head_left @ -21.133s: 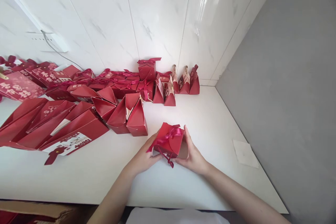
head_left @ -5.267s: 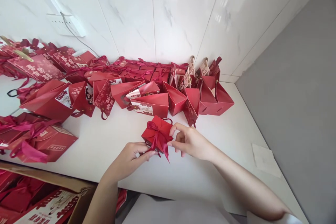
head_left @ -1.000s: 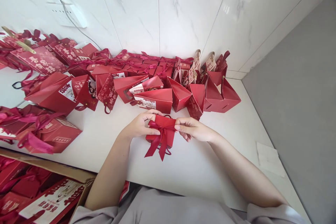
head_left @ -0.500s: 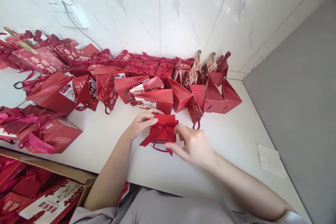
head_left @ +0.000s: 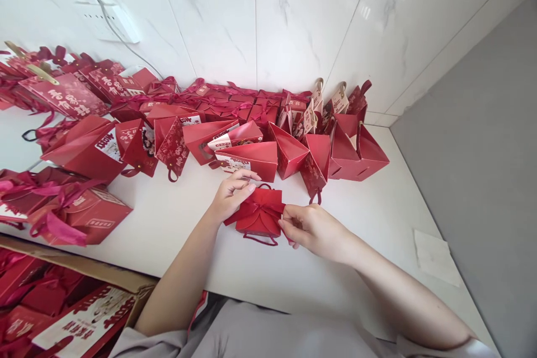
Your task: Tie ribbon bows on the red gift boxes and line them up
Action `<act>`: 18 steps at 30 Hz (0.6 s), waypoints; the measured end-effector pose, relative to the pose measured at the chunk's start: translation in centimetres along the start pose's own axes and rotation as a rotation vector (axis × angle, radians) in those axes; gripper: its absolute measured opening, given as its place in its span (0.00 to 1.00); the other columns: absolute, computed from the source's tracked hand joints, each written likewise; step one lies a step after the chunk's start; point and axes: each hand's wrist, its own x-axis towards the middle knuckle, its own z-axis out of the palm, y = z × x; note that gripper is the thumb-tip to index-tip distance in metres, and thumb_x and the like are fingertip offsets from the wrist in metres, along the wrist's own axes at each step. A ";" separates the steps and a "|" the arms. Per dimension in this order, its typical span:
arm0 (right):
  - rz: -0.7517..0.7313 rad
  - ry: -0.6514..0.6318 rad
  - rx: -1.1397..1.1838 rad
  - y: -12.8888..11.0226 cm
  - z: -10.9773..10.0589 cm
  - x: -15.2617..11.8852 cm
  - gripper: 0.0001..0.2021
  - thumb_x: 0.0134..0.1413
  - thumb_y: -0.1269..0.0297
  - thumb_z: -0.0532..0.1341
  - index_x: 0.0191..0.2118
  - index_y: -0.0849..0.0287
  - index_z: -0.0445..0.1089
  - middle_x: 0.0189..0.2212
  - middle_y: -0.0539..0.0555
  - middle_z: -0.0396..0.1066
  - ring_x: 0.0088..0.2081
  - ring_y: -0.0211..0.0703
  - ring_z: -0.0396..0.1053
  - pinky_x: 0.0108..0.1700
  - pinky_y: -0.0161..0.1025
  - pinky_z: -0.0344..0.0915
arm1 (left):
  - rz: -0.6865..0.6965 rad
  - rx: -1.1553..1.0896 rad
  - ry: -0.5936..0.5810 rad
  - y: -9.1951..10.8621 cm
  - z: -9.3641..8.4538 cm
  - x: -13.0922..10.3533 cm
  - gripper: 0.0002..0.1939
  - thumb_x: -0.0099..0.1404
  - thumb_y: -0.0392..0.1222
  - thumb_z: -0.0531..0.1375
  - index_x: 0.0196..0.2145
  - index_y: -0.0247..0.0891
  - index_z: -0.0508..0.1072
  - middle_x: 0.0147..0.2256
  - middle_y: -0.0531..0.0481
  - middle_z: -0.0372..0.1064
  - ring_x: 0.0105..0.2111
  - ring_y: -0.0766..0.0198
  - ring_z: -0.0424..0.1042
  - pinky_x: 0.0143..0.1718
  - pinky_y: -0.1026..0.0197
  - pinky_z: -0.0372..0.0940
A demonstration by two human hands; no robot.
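Observation:
A small red gift box (head_left: 258,225) with cord handles sits on the white tabletop in front of me. Tied across its top is a red ribbon bow (head_left: 260,208). My right hand (head_left: 312,229) is closed at the box's right side, pinching the ribbon between thumb and fingers. At the upper left of the box is my left hand (head_left: 235,196), its fingers stretched out and the thumb close to the box's edge. Whether the left thumb touches the box or ribbon I cannot tell.
Behind the box stands a row of red folded gift boxes (head_left: 247,159) against the tiled wall (head_left: 218,22). More ribboned boxes (head_left: 92,212) lie at left. A cardboard carton (head_left: 140,285) full of red boxes is at lower left. A white paper (head_left: 436,257) lies at right.
My right hand has closed on the ribbon's right end and drawn it rightward. My left hand has shifted slightly right, its fingers lifting from the box's top edge.

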 end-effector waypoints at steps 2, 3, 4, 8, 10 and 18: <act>0.016 -0.045 0.073 0.1 -0.2 0.0 0.09 0.63 0.64 0.52 0.29 0.55 0.59 0.23 0.47 0.71 0.25 0.36 0.71 0.29 0.32 0.63 | -0.020 -0.059 -0.015 -0.2 0.0 0.1 0.22 0.67 0.46 0.59 0.17 0.35 0.66 0.45 0.44 0.70 0.48 0.56 0.68 0.53 0.54 0.62; 0.013 -0.062 0.085 0.1 -0.2 0.0 0.08 0.62 0.66 0.53 0.29 0.55 0.58 0.23 0.47 0.71 0.25 0.36 0.71 0.29 0.32 0.63 | -0.038 -0.099 -0.017 -0.3 0.0 0.2 0.22 0.66 0.46 0.60 0.17 0.35 0.67 0.45 0.43 0.70 0.48 0.56 0.68 0.53 0.54 0.62; 0.001 -0.070 0.072 0.2 -0.3 0.1 0.08 0.60 0.67 0.53 0.29 0.55 0.58 0.23 0.46 0.70 0.25 0.35 0.70 0.28 0.31 0.62 | -0.058 -0.147 -0.017 -0.3 0.0 0.2 0.22 0.66 0.47 0.60 0.17 0.35 0.67 0.45 0.43 0.70 0.48 0.55 0.68 0.54 0.53 0.62; -0.106 0.003 -0.129 0.6 -0.1 0.4 0.09 0.52 0.74 0.54 0.26 0.55 0.54 0.21 0.44 0.62 0.22 0.32 0.58 0.26 0.31 0.55 | -0.128 -0.297 -0.075 -0.2 -0.3 0.4 0.22 0.64 0.48 0.61 0.17 0.35 0.67 0.47 0.42 0.69 0.49 0.53 0.69 0.55 0.52 0.62; -0.147 0.059 -0.252 0.8 -0.1 0.4 0.11 0.50 0.76 0.54 0.26 0.55 0.52 0.21 0.43 0.58 0.22 0.32 0.53 0.26 0.31 0.53 | -0.146 -0.299 -0.139 0.1 -0.6 0.3 0.22 0.64 0.48 0.61 0.17 0.35 0.66 0.50 0.41 0.68 0.50 0.52 0.69 0.55 0.50 0.62; -0.234 0.182 -0.594 -0.8 -1.6 -2.1 0.04 0.59 0.71 0.57 0.36 0.55 0.62 0.32 0.49 0.67 0.28 0.38 0.62 0.29 0.35 0.57 | -0.243 -0.326 -0.273 1.0 -0.9 0.0 0.20 0.62 0.47 0.63 0.18 0.34 0.66 0.54 0.40 0.66 0.50 0.47 0.69 0.50 0.50 0.64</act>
